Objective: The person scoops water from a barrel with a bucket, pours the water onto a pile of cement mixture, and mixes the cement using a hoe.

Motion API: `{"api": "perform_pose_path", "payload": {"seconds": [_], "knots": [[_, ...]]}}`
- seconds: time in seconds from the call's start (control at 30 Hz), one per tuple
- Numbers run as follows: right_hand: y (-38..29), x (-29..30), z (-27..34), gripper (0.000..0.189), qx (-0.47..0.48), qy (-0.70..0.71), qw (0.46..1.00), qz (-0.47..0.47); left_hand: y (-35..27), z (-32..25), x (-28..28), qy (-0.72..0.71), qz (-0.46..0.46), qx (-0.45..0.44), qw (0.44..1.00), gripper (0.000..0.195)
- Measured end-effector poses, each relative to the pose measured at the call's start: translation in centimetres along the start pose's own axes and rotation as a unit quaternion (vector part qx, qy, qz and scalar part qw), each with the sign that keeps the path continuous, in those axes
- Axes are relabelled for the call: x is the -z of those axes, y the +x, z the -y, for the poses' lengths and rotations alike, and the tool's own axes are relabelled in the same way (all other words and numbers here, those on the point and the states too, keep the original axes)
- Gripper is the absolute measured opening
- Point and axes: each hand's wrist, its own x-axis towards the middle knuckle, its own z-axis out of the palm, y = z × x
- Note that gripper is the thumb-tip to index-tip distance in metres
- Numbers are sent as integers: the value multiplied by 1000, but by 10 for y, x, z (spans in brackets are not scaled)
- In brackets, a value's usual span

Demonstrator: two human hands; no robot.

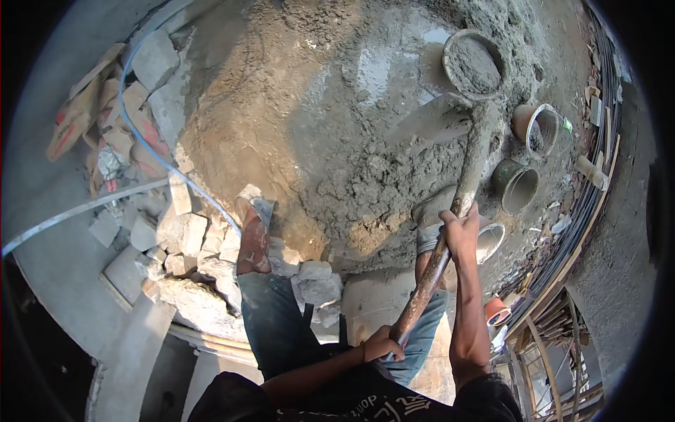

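My right hand (462,232) is closed around the middle of a long wooden hoe handle (430,274). My left hand (381,344), with a thin band at the wrist, grips its lower end close to my body. At the far end, the mortar-coated hoe blade (435,118) lies against wet grey mortar (379,179). Just beyond the blade stands a bucket (473,66) filled with mortar. The mortar spreads in front of my feet, with brown sandy material (237,126) to its left.
A tipped bucket (537,132), a dark green bucket (516,185) and a pale container (490,242) lie at right. Long metal rods (569,248) line the right edge. A blue hose (138,132) crosses at left near broken blocks (179,237) and torn sacks (87,113).
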Motion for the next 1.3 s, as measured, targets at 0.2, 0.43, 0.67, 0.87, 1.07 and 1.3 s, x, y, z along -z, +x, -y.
{"api": "perform_pose_path", "payload": {"seconds": [0.2,0.43,0.67,0.87,1.07,1.3], "knots": [[99,-38,-15,34,51,-88,991,-81,53,-52,81,31,26,-50,998,15],[7,-204,-162,46,-174,-218,915,292,-16,7,51,-474,-5,25,880,16],[-5,-87,-128,20,-271,36,895,352,-12,0,-72,-318,36,-14,947,20],[-9,74,-72,16,-312,256,879,252,10,-52,-165,-111,243,131,955,44],[10,258,-19,13,-210,337,916,54,9,-134,-267,109,342,104,927,47],[83,300,-28,26,5,308,915,-260,80,-164,-202,617,-149,-155,757,66]]}}
